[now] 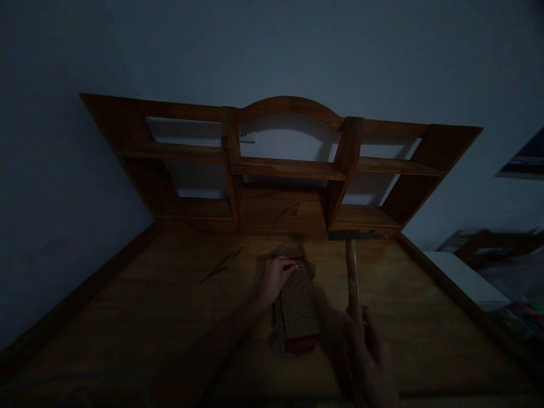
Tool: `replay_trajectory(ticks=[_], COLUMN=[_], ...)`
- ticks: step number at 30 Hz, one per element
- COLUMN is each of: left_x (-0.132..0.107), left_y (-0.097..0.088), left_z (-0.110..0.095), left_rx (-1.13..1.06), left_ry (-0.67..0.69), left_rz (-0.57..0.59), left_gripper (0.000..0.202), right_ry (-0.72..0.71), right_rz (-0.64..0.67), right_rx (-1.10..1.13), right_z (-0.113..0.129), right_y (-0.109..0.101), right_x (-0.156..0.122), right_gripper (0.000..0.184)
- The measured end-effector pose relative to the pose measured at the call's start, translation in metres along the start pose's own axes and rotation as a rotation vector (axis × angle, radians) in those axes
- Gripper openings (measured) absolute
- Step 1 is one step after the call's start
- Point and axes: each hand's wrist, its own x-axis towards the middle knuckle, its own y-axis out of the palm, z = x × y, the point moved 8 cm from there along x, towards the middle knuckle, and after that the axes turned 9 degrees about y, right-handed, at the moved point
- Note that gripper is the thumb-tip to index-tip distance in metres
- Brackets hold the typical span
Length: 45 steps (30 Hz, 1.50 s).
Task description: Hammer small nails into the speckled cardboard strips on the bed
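Note:
My right hand point(369, 354) is wrapped round the wooden handle of a hammer point(353, 272), whose dark head is raised above the right side of the desk. The thumb and finger of my left hand point(274, 279) are pinched at the far end of a brown speckled block point(297, 300). A tiny shiny piece point(297, 265) glints at those fingertips; it is too small and dim to name. Red material point(301, 344) shows under the block's near end. Torn brown wrapping point(278, 334) lies along its left side.
A wooden desk point(170, 306) carries the block. Along its back stands a wooden shelf unit point(289, 168) against the wall, with a socket point(246, 135) behind it. Thin dark strips point(221, 265) lie on the left. A white surface point(463, 277) is beyond the right edge.

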Motion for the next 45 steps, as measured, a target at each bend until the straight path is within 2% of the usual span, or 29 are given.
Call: replay_trajectory(ticks=[4,6,10,14,20,25,32,37,45], left_x=[0.000,-0.001,-0.001,-0.001,-0.001,-0.001,-0.001,-0.001,-0.001], left_y=[0.001,0.002,0.002,0.001,0.001,0.000,0.000,0.001,0.001], left_z=[0.003,0.004,0.005,0.007,0.006,0.003,0.003,0.005,0.003], left_rx=[-0.013,-0.013,-0.013,-0.018,-0.025,-0.023,-0.016,0.017,-0.006], left_ry=[-0.017,-0.016,0.005,0.006,0.017,0.027,0.011,0.008,0.014], left_rz=[-0.008,-0.015,-0.036,-0.038,-0.024,-0.019,-0.026,-0.015,-0.015], left_gripper=[0.014,0.013,0.011,0.012,0.012,0.014,0.014,0.012,0.014], right_ry=[-0.104,-0.114,-0.131,-0.110,-0.129,-0.132,-0.148,-0.136,-0.130], right_rz=[-0.045,0.019,0.221,0.319,0.268,0.300,0.250,0.290,0.310], right_rx=[-0.168,-0.234,-0.340,-0.332,-0.383,-0.433,-0.403,-0.394,-0.456], right_z=[0.025,0.028,0.019,0.007,0.012,0.010,0.006,0.009,-0.002], right_y=[-0.009,-0.005,0.017,0.034,0.031,0.033,0.034,0.034,0.038], right_x=[-0.007,-0.007,-0.006,-0.009,-0.011,-0.013,-0.012,-0.013,-0.011], right_gripper=[0.034,0.033,0.033,0.033,0.037,0.035,0.037,0.040,0.038])
